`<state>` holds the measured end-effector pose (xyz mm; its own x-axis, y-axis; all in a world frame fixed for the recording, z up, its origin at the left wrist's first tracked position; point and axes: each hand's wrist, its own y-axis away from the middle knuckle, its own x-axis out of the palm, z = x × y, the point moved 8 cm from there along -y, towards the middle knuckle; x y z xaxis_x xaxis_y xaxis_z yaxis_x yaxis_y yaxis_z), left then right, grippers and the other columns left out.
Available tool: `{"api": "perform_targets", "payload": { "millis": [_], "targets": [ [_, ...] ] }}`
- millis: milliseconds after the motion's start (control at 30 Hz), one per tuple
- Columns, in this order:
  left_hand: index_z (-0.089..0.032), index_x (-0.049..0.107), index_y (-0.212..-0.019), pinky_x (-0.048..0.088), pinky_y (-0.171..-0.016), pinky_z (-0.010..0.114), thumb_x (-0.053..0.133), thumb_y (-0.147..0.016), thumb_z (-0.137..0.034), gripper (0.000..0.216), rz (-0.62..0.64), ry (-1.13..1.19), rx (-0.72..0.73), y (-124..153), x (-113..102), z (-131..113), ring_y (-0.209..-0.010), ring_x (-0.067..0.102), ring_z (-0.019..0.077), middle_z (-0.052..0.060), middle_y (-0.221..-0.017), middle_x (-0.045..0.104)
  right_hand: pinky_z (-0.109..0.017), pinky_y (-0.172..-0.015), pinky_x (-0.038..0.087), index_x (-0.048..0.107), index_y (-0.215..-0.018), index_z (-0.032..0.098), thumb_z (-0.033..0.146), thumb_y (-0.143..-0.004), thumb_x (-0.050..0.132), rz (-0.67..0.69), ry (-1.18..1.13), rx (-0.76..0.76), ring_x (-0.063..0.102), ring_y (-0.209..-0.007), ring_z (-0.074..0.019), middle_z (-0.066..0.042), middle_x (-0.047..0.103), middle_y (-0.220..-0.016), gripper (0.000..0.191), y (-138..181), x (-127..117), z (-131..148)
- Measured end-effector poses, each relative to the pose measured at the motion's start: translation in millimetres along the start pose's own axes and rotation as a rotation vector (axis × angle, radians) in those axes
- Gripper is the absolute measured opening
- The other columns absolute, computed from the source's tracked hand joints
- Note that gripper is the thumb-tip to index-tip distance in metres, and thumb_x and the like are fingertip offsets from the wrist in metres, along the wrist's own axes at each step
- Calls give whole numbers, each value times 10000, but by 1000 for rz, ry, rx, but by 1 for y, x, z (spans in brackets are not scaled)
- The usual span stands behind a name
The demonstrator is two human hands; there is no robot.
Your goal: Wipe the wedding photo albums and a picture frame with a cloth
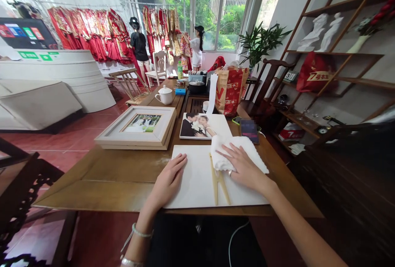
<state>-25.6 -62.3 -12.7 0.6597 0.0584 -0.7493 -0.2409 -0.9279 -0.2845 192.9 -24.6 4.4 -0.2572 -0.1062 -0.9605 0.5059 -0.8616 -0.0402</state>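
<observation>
A white board [191, 189] lies flat at the near edge of the wooden table. My left hand [168, 178] rests on its left side, fingers stretched out and close together, holding nothing. On the board's right part, my right hand [242, 164] lies flat with spread fingers on top of a folded white cloth [254, 154]. The cloth overhangs the board's far right corner. Pale yellow strips [215, 186], joined in a narrow upside-down V, show on the board left of my right hand; the cloth may cover part of them.
Beyond the board lie a wedding photo panel [197, 126] and, to its left, stacked picture frames [135, 127]. Phones [249, 130], a paper bag [231, 92] and a lidded white cup [164, 95] are on the table [101, 176]. Two people stand by clothes racks.
</observation>
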Motion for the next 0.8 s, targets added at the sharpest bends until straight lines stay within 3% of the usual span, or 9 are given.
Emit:
{"api": "perform_targets", "payload": {
  "millis": [100,200,400,567,800],
  "targets": [
    [-237,535,-1321,290,-1151,428,370,-944,-216,413,-17,5,11,1,-2,-1,-1362,401,205,37,-1431,502,-548,-1152,76,350,-1444,313,55,-663,446,16,-33,-118,98,-1439,-251,23,259,-1547,828,24,0,18],
    [-244,535,-1322,292,-1151,419,371,-941,-210,416,-21,6,14,1,-2,0,-1363,400,203,31,-1432,501,-543,-1158,60,337,-1447,336,63,-696,450,49,-154,-177,87,-1441,-237,42,272,-1540,806,59,-1,20],
    [-232,539,-1319,287,-1152,432,368,-939,-212,417,-12,13,9,1,-1,2,-1369,389,209,40,-1435,497,-549,-1136,184,391,-1424,321,386,-897,479,50,-420,0,167,-1423,-295,-8,289,-1537,538,108,-3,-32],
    [-228,542,-1316,280,-1153,442,371,-939,-215,414,-16,19,15,1,-2,0,-1366,394,213,45,-1433,499,-508,-1134,230,392,-1426,280,422,-918,432,-75,-329,144,239,-1403,-296,-36,301,-1532,529,73,-11,-58],
    [-211,542,-1316,289,-1151,427,365,-941,-211,414,-2,12,0,2,-2,0,-1371,387,207,53,-1435,496,-546,-1121,206,433,-1398,144,296,-893,438,-69,-147,84,252,-1391,-341,-133,398,-1471,527,-21,-10,-25]
  ]
}}
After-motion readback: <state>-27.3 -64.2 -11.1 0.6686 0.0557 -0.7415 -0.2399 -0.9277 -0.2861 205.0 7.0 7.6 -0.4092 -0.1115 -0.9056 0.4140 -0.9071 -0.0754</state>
